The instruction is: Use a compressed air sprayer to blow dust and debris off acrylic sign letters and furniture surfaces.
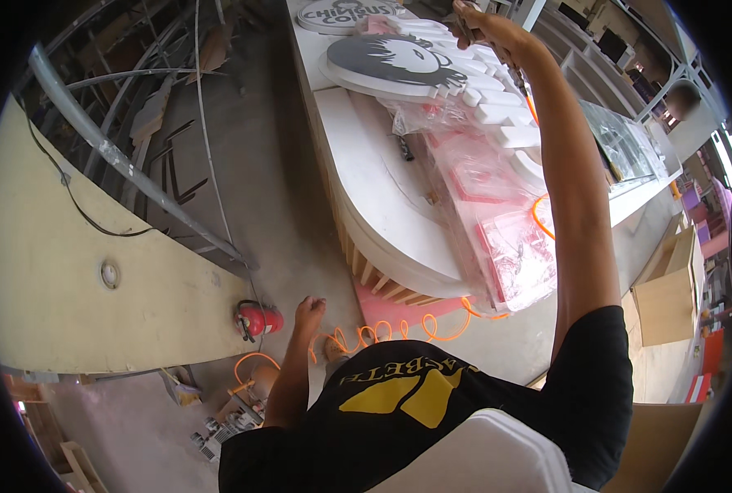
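My right hand [497,37] is stretched far out over the table, its fingers closed round a greyish metal tool [464,31] whose exact kind is hard to make out. Beside that wrist runs an orange hose [532,107], partly hidden by my forearm. Below the hand lie thick white cut-out shapes [501,113] in a row. To their left is an oval sign [391,64] with a dark-haired cartoon head, and behind it a lettered sign [345,15]. My left hand [310,312] hangs low over the floor, loosely fisted, with nothing visible in it.
Pink panels in clear plastic wrap [514,255] lie along the white round-ended table [382,189]. Coiled orange hose [399,330] trails across the floor. A red fire extinguisher [257,319] stands beside a cream panel [128,287]. Metal framing [128,152] rises at the left; another person [686,115] is far right.
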A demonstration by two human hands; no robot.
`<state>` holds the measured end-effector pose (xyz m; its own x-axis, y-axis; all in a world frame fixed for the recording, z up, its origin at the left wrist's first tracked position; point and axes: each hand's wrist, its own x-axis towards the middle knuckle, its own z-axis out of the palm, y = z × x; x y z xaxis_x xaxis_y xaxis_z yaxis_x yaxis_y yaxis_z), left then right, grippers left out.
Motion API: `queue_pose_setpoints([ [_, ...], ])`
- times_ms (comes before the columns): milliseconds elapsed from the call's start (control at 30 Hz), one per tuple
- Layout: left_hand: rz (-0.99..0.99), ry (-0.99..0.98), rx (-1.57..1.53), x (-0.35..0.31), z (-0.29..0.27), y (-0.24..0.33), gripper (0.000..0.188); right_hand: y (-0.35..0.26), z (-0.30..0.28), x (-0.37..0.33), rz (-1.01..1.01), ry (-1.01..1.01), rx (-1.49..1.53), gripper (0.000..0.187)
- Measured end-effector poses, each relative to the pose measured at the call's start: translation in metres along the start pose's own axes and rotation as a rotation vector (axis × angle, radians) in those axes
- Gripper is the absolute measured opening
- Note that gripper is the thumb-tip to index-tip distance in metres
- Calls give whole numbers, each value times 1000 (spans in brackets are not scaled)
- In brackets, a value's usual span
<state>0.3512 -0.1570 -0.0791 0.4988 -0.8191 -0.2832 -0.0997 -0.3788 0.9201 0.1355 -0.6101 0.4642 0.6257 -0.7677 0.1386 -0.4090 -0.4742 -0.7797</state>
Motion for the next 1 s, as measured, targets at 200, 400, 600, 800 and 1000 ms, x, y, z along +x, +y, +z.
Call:
queue_pose_setpoints([
  [200, 5, -52, 63, 18, -19, -22, 29, -31, 41, -20, -19, -60, -128, 57],
  [400, -33, -240, 296, 5, -27, -49, 29, -28, 33, -39, -8, 67, -126, 53],
  [600, -105, -375, 289, -10, -37, -98, 29, -42, -12, -142, 191, 69, -430, 50],
  [800, -134, -685, 397, 12, -41, -53, 29, 40, -112, -336, 870, 452, -675, 54],
  [1000, 68, -1218, 588, 39, 0, -41, 35, 23, -57, -403, 520, 559, -38, 50],
])
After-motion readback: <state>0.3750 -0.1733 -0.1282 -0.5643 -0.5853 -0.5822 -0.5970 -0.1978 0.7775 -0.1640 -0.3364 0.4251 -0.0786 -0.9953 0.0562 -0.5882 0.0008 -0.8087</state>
